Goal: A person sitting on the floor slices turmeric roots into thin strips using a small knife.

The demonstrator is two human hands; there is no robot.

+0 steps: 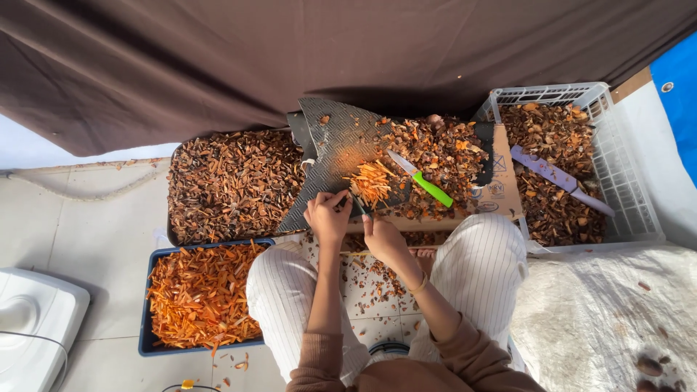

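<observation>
Looking down from a head-worn camera, a seated person in pale striped trousers works at the near edge of a dark textured rubber mat [341, 149]. The left hand [327, 216] is curled shut, thumb and fingers pinching what seems to be a small husk piece, though the piece itself is too small to make out. The right hand [382, 239] is closed around a small dark tool, perhaps a blade; its shape is unclear. Just beyond both hands, on the mat, lies a small heap of orange shreds [372, 181]. These look light, dry and brittle, best gathered loosely in a scoop of the fingers rather than pinched.

A green-handled knife [421, 179] rests unused just beside the heap, on a mound of brown husks. A blue tray of orange shreds [197, 294] sits near the person's left knee. A white plastic crate [624, 196] of brown husks stands to the right.
</observation>
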